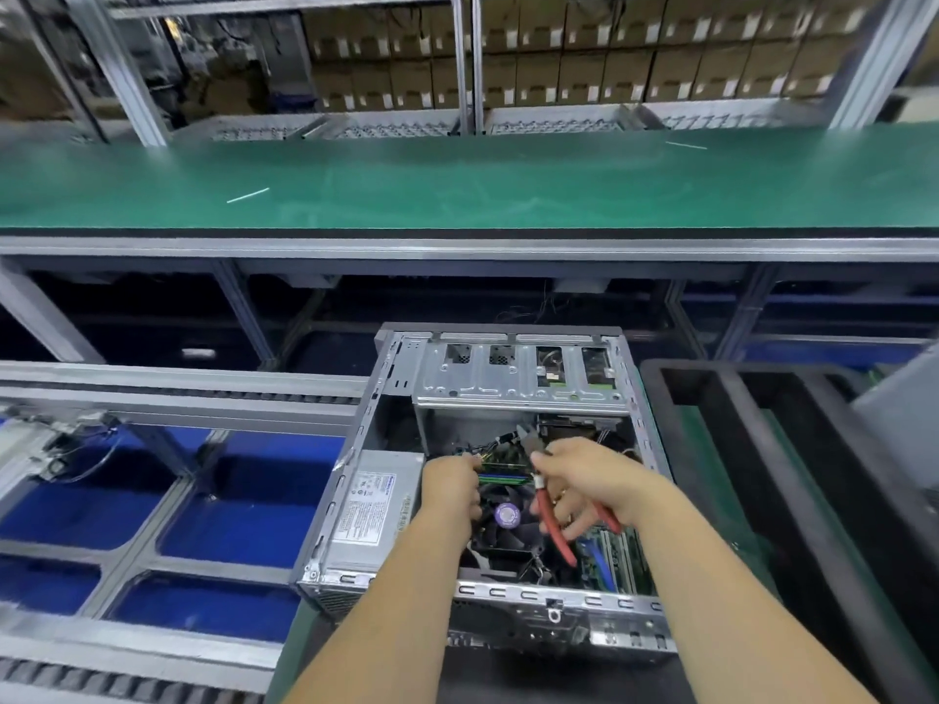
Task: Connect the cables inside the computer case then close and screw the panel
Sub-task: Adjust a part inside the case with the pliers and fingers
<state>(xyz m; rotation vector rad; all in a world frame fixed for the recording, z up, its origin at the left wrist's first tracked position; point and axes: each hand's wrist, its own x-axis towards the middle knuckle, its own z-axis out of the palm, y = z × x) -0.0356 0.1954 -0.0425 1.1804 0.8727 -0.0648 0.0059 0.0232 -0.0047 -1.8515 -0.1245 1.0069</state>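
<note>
An open grey computer case lies on its side in front of me, its panel off. Inside I see a silver power supply at the left, a black cooler fan with a purple sticker in the middle, and a green motherboard at the right. My left hand reaches in above the fan and pinches a cable near the memory sticks. My right hand holds red-handled cutters, their jaws pointing up toward the cable bundle.
A black foam tray stands right of the case. Left of it runs a roller conveyor frame over blue floor. Beyond is a long green bench with a metal edge, then shelving stacked with cardboard boxes.
</note>
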